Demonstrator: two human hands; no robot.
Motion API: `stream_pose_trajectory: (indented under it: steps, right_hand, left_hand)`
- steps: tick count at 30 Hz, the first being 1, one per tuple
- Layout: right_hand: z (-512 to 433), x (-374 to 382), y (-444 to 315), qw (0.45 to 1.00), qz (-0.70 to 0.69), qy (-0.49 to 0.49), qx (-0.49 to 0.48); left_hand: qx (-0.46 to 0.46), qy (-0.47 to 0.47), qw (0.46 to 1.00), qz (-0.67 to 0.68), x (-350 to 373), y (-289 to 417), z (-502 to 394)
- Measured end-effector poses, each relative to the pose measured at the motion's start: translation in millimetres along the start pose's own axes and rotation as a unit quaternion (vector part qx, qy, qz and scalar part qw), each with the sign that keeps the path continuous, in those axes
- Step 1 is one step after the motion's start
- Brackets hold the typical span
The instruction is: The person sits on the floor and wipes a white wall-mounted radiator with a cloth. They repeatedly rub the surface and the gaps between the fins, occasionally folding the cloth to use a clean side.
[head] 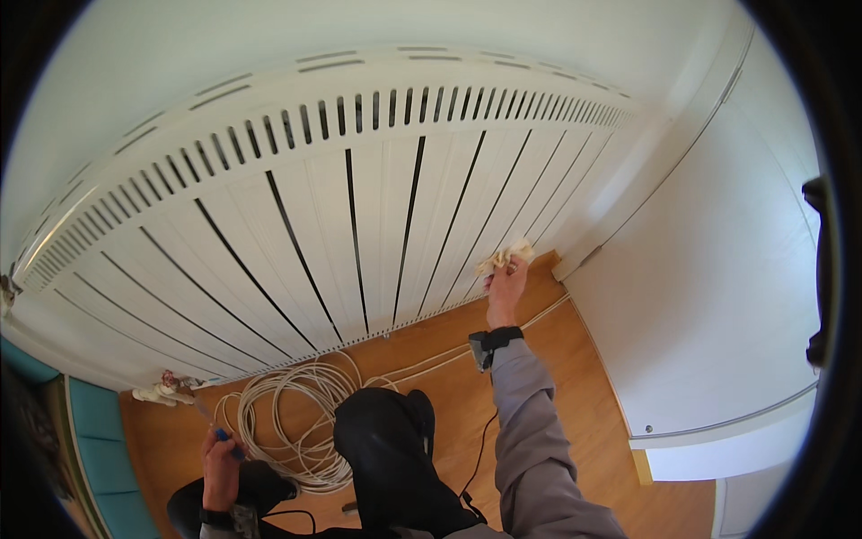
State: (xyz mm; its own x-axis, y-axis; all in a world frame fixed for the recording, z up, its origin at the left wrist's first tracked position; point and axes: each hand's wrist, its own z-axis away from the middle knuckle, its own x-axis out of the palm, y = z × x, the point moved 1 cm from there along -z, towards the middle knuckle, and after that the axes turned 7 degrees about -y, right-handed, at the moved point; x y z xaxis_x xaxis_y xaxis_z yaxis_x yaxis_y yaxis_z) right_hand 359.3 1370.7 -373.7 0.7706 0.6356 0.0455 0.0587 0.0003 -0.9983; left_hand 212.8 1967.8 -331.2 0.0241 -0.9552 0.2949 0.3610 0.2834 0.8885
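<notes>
A white slatted radiator [316, 236] with a row of slots along its top stands against the wall before me. My right hand [506, 290] is closed on a crumpled cream cloth [504, 259], which lies against the lower right part of the radiator's front. Low on the left, my left hand [221, 465] grips the blue handle of a tool [229, 445]. A thin pale blade seems to extend from that handle towards the radiator's valve, but its exact kind is unclear.
A loose coil of white cable [289, 431] lies on the wood floor [566, 397] by my knees. White pipes and a red valve handle [168, 378] are at lower left, near teal padded panels [104, 411]. A white cabinet door [693, 290] stands at right.
</notes>
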Motion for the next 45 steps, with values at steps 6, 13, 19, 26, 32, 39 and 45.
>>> stream_pose_trajectory:
  steps: [6,13,19,26,32,39,45]
  right_hand:
    - [-3,-5,153,0.991,0.082,-0.014,0.108]
    - [64,-5,189,0.967,0.044,-0.073,0.240]
    - [86,-24,63,0.995,0.017,-0.046,0.084]
    - [49,3,-169,0.968,-0.073,-0.099,-0.220]
    - [17,45,-266,0.967,-0.076,-0.069,-0.233]
    - [17,46,-235,0.975,-0.057,-0.041,-0.211]
    - [25,41,-168,0.982,-0.059,-0.048,-0.173]
  left_hand:
    - [-0.023,0.006,1.000,-0.013,1,-13,-8]
    - [-0.054,0.021,0.998,-0.024,4,-10,-15]
    - [-0.010,-0.018,1.000,0.017,14,-3,-2]
    - [0.029,-0.012,0.999,0.007,1,2,9]
    - [0.048,-0.009,0.999,0.011,-14,1,15]
    - [0.043,0.006,0.999,0.010,-14,4,16]
    - [0.031,0.007,0.999,0.000,-6,5,14]
